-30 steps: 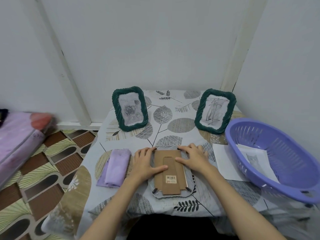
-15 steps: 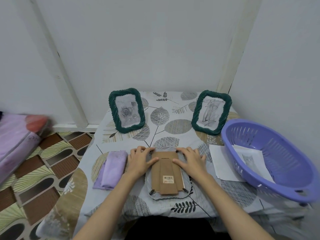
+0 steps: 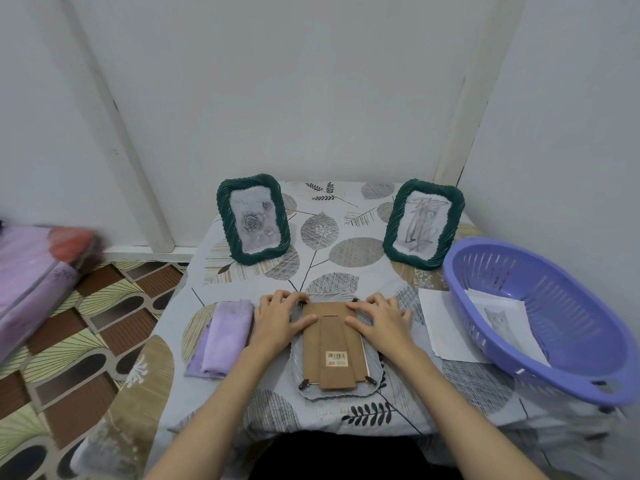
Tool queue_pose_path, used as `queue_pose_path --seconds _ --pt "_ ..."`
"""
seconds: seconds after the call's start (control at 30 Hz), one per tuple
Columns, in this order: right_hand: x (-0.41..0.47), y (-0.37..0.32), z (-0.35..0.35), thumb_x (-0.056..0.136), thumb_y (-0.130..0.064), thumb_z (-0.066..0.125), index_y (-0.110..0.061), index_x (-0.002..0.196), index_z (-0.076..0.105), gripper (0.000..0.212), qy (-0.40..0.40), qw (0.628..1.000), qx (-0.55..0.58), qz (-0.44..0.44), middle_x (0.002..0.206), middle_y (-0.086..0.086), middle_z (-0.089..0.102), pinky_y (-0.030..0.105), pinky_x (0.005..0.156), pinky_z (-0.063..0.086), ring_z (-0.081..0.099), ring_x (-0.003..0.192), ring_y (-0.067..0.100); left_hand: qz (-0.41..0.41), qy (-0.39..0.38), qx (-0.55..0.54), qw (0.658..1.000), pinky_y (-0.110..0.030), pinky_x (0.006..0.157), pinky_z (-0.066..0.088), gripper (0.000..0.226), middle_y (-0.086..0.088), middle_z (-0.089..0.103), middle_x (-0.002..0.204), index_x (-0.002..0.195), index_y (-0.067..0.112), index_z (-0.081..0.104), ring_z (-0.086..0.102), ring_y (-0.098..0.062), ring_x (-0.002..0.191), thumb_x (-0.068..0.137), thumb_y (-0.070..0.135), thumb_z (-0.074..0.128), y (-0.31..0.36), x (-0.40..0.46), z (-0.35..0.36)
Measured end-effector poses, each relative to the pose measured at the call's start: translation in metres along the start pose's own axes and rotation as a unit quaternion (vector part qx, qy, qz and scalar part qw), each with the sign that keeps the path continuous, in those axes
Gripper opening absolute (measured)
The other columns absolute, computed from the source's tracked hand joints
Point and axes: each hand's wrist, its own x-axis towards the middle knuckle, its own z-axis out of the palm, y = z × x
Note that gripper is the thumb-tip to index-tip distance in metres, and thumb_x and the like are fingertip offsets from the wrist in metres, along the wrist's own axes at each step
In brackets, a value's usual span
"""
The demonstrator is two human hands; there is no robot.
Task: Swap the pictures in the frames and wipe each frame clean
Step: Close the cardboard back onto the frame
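A pale grey frame (image 3: pixel 373 368) lies face down at the table's front, its brown cardboard back (image 3: pixel 334 351) with a barcode sticker facing up. My left hand (image 3: pixel 277 320) rests on the frame's upper left corner, fingertips at the top clip, thumb on the cardboard. My right hand (image 3: pixel 382 320) lies on the upper right corner the same way. Two dark green frames stand at the back: the left one (image 3: pixel 252 218) shows roses, the right one (image 3: pixel 422 223) a grey sketch. A folded lilac cloth (image 3: pixel 225 337) lies left of my left hand.
A purple plastic basket (image 3: pixel 540 323) at the right holds a cat picture (image 3: pixel 498 320). A blank white sheet (image 3: pixel 440 323) lies partly under the basket. The patterned tablecloth (image 3: pixel 346 258) covers a small table in a wall corner. A pink bundle (image 3: pixel 31 271) sits at far left.
Both hands have slid up the cardboard back toward the frame's top corners, fingertips now at the upper clips. The frame has stayed in place.
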Motion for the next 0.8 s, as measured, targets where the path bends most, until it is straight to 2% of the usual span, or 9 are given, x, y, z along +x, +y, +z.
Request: queue_pose_path --seconds 0.27,0.33,0.4,0.47,0.5,0.57,0.67,0.73,0.8 --pt "-0.002 -0.002 -0.001 0.084 -0.062 0.045 -0.047 0.122 0.051 0.041 -0.003 1.000 0.006 0.009 0.119 -0.010 0.047 0.037 0.087 0.024 0.036 0.113 0.015 0.002 0.015 -0.006 1.000 -0.034 0.095 0.028 0.043 0.004 0.049 0.123 0.118 0.036 0.056 0.036 -0.025 0.119 0.080 0.056 0.058 0.002 -0.003 0.001" --pt "-0.004 -0.004 -0.002 0.086 -0.061 0.044 -0.045 0.128 0.047 0.045 -0.007 1.000 -0.001 0.013 0.123 -0.007 0.046 0.038 0.090 0.025 0.035 0.116 0.016 0.004 0.022 -0.003 1.000 -0.036 0.097 0.031 0.057 -0.001 0.048 0.129 0.129 0.031 0.048 0.038 -0.026 0.122 0.079 0.058 0.058 0.000 -0.006 0.001" --pt "-0.012 -0.008 -0.005 0.087 -0.059 0.044 -0.043 0.135 0.039 0.050 0.000 1.000 0.006 0.017 0.129 -0.003 0.043 0.038 0.094 0.025 0.034 0.121 0.018 -0.019 0.027 -0.004 0.999 -0.037 0.103 0.029 0.085 -0.008 0.042 0.138 0.138 0.018 0.039 0.036 -0.028 0.127 0.072 0.072 0.049 0.000 -0.012 0.000" --pt "-0.026 -0.014 -0.006 0.088 -0.058 0.042 -0.042 0.138 0.035 0.052 0.013 0.999 0.027 0.014 0.133 -0.001 0.040 0.038 0.095 0.028 0.032 0.123 0.020 -0.041 0.012 0.000 0.999 -0.035 0.108 0.023 0.101 -0.014 0.037 0.144 0.133 0.011 0.045 0.030 -0.028 0.133 0.059 0.078 0.032 -0.002 -0.020 -0.001" --pt "-0.035 -0.016 -0.006 0.087 -0.061 0.040 -0.042 0.138 0.034 0.054 0.009 0.999 0.034 0.007 0.135 0.000 0.038 0.038 0.096 0.028 0.031 0.124 0.020 -0.047 -0.012 -0.002 0.999 -0.033 0.109 0.020 0.099 -0.015 0.034 0.145 0.130 0.011 0.049 0.027 -0.028 0.135 0.058 0.077 0.031 -0.002 -0.024 -0.001" --pt "-0.051 -0.021 -0.002 0.078 -0.070 0.034 -0.043 0.138 0.034 0.065 -0.021 0.999 0.050 -0.006 0.139 0.000 0.035 0.037 0.100 0.029 0.029 0.125 0.021 -0.054 -0.050 -0.052 0.996 -0.032 0.114 0.016 0.084 -0.016 0.028 0.149 0.130 0.012 0.051 0.020 -0.027 0.139 0.067 0.068 0.047 -0.003 -0.031 -0.002" --pt "-0.063 -0.023 0.007 0.060 -0.080 0.020 -0.047 0.134 0.037 0.083 -0.031 0.997 0.072 -0.009 0.140 -0.001 0.034 0.036 0.105 0.028 0.029 0.120 0.022 -0.060 -0.063 -0.175 0.981 -0.033 0.116 0.017 0.068 -0.015 0.030 0.148 0.133 0.009 0.048 0.021 -0.027 0.141 0.076 0.042 0.069 -0.001 -0.036 0.000" --pt "-0.062 -0.021 0.006 0.061 -0.079 0.023 -0.049 0.132 0.038 0.079 -0.028 0.993 0.117 0.000 0.139 -0.001 0.036 0.035 0.106 0.027 0.030 0.119 0.022 -0.063 -0.073 -0.294 0.951 -0.027 0.105 0.039 0.066 -0.011 0.050 0.131 0.133 0.009 0.046 0.050 -0.023 0.121 0.077 0.030 0.072 0.006 -0.037 -0.003" --pt "-0.062 -0.021 -0.002 0.071 -0.072 0.038 -0.052 0.132 0.035 0.064 -0.040 0.986 0.162 -0.002 0.140 -0.002 0.037 0.034 0.107 0.026 0.031 0.119 0.023 -0.066 -0.076 -0.380 0.919 -0.016 0.076 0.051 0.064 -0.009 0.061 0.112 0.134 0.010 0.044 0.060 -0.011 0.091 0.077 0.015 0.073 0.015 -0.039 -0.012"
